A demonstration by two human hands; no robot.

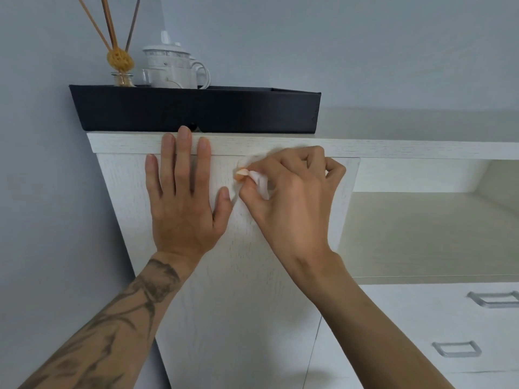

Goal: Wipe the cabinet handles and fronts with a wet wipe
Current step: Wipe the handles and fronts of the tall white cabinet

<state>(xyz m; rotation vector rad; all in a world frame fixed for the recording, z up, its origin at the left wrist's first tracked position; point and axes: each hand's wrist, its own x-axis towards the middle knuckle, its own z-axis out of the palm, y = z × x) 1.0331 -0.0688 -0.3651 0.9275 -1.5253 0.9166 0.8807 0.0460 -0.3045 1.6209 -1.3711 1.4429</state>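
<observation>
A tall white cabinet door (241, 276) fills the middle of the head view. My left hand (182, 197) lies flat on its upper part, fingers spread, with the fingertips reaching the top board (126, 143). My right hand (292, 192) is beside it, shut on a crumpled white wet wipe (259, 182) pressed against the door near its top edge. Two metal drawer handles show at the lower right, the upper handle (494, 300) and the lower handle (456, 348), both away from my hands.
A black tray (196, 110) sits on the cabinet top, holding a white teapot (171, 66), a cup (200, 74) and a reed diffuser jar (122, 77). An open shelf recess (421, 231) lies to the right. The grey wall (42, 192) borders the cabinet on the left.
</observation>
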